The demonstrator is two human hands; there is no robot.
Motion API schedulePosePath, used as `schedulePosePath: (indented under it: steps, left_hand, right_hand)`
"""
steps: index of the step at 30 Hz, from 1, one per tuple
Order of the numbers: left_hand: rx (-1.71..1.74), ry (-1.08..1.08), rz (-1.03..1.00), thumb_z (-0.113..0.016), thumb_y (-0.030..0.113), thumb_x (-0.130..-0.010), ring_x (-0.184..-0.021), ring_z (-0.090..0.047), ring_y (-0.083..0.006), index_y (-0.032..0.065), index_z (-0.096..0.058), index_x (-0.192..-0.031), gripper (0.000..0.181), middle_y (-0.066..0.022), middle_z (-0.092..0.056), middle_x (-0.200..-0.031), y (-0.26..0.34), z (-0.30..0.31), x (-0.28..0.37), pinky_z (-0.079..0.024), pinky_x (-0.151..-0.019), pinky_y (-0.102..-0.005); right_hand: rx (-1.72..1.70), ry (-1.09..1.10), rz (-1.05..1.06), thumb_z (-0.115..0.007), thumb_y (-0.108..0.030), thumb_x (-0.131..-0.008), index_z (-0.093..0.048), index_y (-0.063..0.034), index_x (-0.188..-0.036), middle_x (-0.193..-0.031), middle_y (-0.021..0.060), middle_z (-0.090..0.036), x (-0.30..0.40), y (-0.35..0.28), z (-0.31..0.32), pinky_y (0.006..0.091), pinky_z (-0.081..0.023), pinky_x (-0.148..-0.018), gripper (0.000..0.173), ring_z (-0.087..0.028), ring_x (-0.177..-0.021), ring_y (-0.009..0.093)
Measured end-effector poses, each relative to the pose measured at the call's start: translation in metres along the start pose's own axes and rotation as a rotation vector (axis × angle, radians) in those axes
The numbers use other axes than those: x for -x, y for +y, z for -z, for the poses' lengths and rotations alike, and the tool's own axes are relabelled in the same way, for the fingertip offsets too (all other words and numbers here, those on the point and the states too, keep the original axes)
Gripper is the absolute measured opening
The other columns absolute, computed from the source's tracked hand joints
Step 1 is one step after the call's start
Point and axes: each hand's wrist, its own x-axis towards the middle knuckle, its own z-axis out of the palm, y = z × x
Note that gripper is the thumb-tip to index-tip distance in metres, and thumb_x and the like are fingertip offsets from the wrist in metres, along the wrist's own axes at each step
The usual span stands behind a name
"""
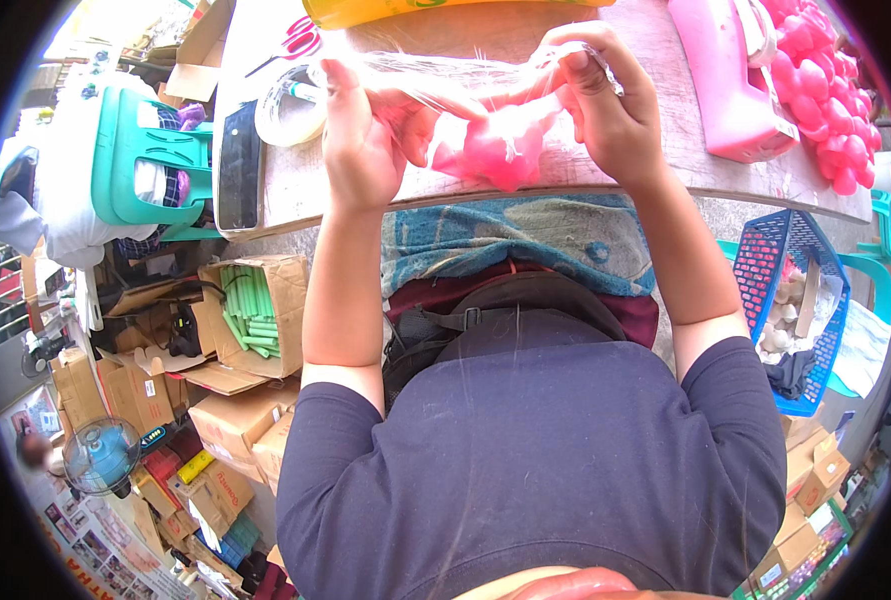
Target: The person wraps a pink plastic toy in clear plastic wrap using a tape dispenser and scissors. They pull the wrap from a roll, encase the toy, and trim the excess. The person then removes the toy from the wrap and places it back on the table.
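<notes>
Both hands are raised over the near edge of a worktable (295, 184). My left hand (370, 135) grips one side of a clear plastic bag (445, 71), its fingers reaching along the film. My right hand (603, 105) pinches the opposite side between thumb and fingers, so the bag's upper part is stretched between the hands. A bright pink item (501, 150) hangs below, seen through the film; glare hides its exact form. Just beside my left hand lies a roll of clear tape (291, 105), with red-handled scissors (299, 37) behind it.
A dark phone-like slab (239, 169) lies at the table's left corner. To the right stand a pink plastic container (730, 90) and a heap of pink rounded pieces (828, 97). Yellow plastic (453, 9) lies at the back. A blue basket (824, 375) stands below right.
</notes>
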Motion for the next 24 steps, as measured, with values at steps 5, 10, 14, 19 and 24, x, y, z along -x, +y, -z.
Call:
schedulePosePath:
  steps: [5, 10, 14, 19, 24]
  left_hand:
    - [0.488, 0.096, 0.191, -0.022, 0.053, -0.101, -0.044, -0.045, -0.0142, 0.0013, -0.067, -0.078, 0.073, -0.0116, -0.061, -0.06, -0.022, 0.011, -0.001, -0.034, -0.04, -0.0247]
    - [0.735, 0.167, 0.324, -0.031, 0.042, -0.101, -0.041, -0.046, -0.0116, 0.0034, -0.062, -0.088, 0.051, -0.0113, -0.066, -0.071, -0.018, -0.003, -0.006, -0.033, -0.035, -0.0196]
    - [0.599, -0.231, 0.412, -0.041, 0.037, -0.099, -0.046, -0.048, -0.0088, 0.0037, -0.063, -0.097, 0.04, -0.0091, -0.066, -0.081, -0.037, 0.018, -0.017, -0.033, -0.036, -0.0182]
    - [-0.218, -0.147, 0.409, -0.057, 0.021, -0.095, -0.065, -0.057, -0.0048, 0.0047, -0.062, -0.106, 0.02, -0.0033, -0.063, -0.091, -0.018, -0.006, -0.023, -0.05, -0.063, -0.0217]
    - [-0.895, -0.143, 0.318, -0.067, 0.014, -0.082, -0.076, -0.058, -0.0085, 0.0021, -0.064, -0.091, 0.015, -0.0041, -0.063, -0.076, 0.018, -0.012, -0.04, -0.048, -0.07, -0.0262]
  right_hand:
    - [-0.185, -0.151, -0.163, -0.055, -0.019, -0.097, -0.063, -0.0033, -0.1, -0.08, 0.0014, -0.067, -0.01, -0.025, -0.005, 0.0192, -0.043, -0.051, 0.018, -0.057, -0.061, 0.006]
    - [-0.211, -0.169, -0.466, -0.054, -0.019, -0.094, -0.065, -0.0034, -0.099, -0.076, 0.0021, -0.066, -0.019, -0.027, 0.003, 0.0162, -0.032, -0.041, 0.02, -0.047, -0.049, 0.001]
    - [-0.229, -0.217, -0.637, -0.057, -0.016, -0.09, -0.066, -0.002, -0.095, -0.072, 0.0022, -0.064, -0.02, -0.025, 0.005, 0.0152, -0.029, -0.039, 0.017, -0.043, -0.044, -0.001]
    - [-0.108, -0.402, -0.668, -0.063, -0.024, -0.085, -0.069, -0.0074, -0.098, -0.08, 0.0005, -0.066, -0.025, -0.029, 0.004, 0.0166, -0.041, -0.05, 0.022, -0.056, -0.066, 0.002]
    - [-0.092, -0.487, -0.628, -0.067, -0.025, -0.083, -0.065, -0.0102, -0.112, -0.094, 0.0006, -0.063, -0.019, -0.03, 0.002, 0.0191, -0.046, -0.058, 0.032, -0.056, -0.078, 0.006]
